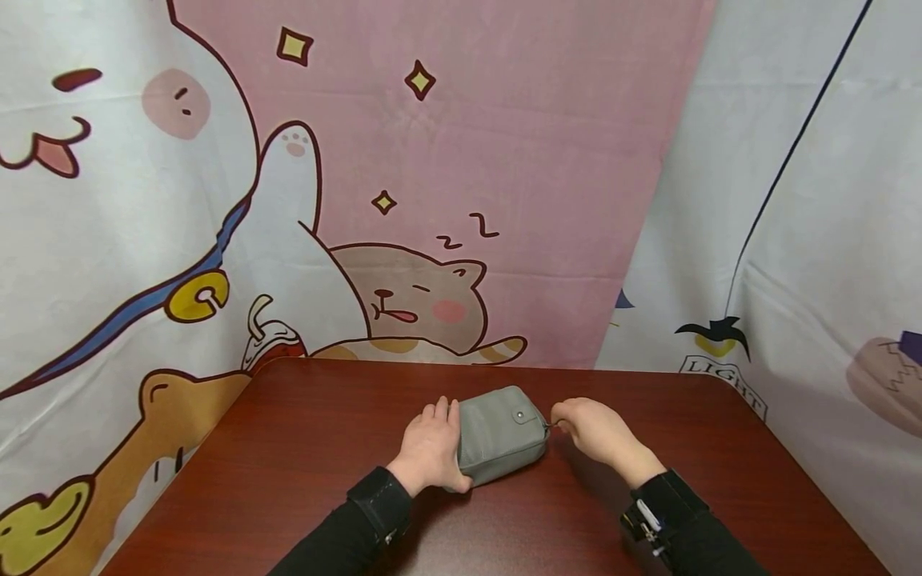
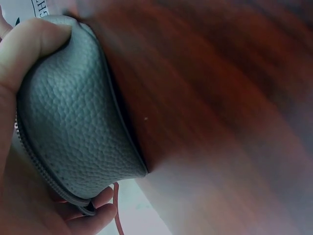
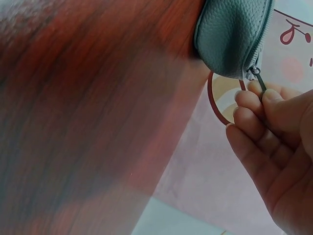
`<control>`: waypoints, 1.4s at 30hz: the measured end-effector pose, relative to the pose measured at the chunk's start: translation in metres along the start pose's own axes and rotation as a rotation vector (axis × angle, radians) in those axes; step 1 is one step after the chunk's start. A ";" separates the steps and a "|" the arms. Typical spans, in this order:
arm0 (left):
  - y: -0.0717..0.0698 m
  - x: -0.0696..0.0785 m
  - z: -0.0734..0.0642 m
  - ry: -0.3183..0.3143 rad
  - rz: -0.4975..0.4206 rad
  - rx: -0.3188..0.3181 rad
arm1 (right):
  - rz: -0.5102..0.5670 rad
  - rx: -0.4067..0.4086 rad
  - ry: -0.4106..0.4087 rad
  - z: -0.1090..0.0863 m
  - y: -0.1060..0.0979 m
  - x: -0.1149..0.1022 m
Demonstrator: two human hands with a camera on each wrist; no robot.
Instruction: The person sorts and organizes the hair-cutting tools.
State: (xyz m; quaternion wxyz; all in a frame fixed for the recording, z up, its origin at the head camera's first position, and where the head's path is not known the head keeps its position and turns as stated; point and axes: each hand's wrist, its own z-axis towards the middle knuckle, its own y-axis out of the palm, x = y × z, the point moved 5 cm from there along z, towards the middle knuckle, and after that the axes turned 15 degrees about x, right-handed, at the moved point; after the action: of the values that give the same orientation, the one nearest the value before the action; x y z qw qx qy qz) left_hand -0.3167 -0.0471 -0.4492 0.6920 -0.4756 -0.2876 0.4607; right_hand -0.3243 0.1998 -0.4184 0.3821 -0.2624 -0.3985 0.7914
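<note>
A grey-green pebbled leather zip pouch (image 1: 499, 432) lies on the table, its snap tab facing up near the right end. My left hand (image 1: 430, 448) holds the pouch's left end, with the thumb at the near side and the fingers at the far side. In the left wrist view the thumb presses into the pouch's side wall (image 2: 73, 107). At the other end, my right hand (image 1: 596, 432) pinches a dark zipper pull (image 3: 261, 84) between thumb and forefinger. The zipper (image 3: 260, 41) seems to be closed along the stretch that shows. Inside the pouch is hidden.
The reddish-brown wooden table (image 1: 324, 416) reaches back to a cartoon-printed cloth (image 1: 547, 200) hanging behind it. Its right edge slopes away beyond my right arm. Dark bands with small fittings (image 1: 648, 516) circle the wrists.
</note>
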 end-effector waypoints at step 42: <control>0.005 -0.002 0.001 -0.007 0.001 -0.009 | 0.296 -0.046 0.025 -0.011 0.000 0.000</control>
State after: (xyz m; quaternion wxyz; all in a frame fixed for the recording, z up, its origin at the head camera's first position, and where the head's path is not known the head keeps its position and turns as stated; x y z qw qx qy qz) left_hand -0.3198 -0.0476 -0.4537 0.6886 -0.4771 -0.2919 0.4615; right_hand -0.3161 0.2040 -0.4248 0.2600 -0.3366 -0.3687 0.8265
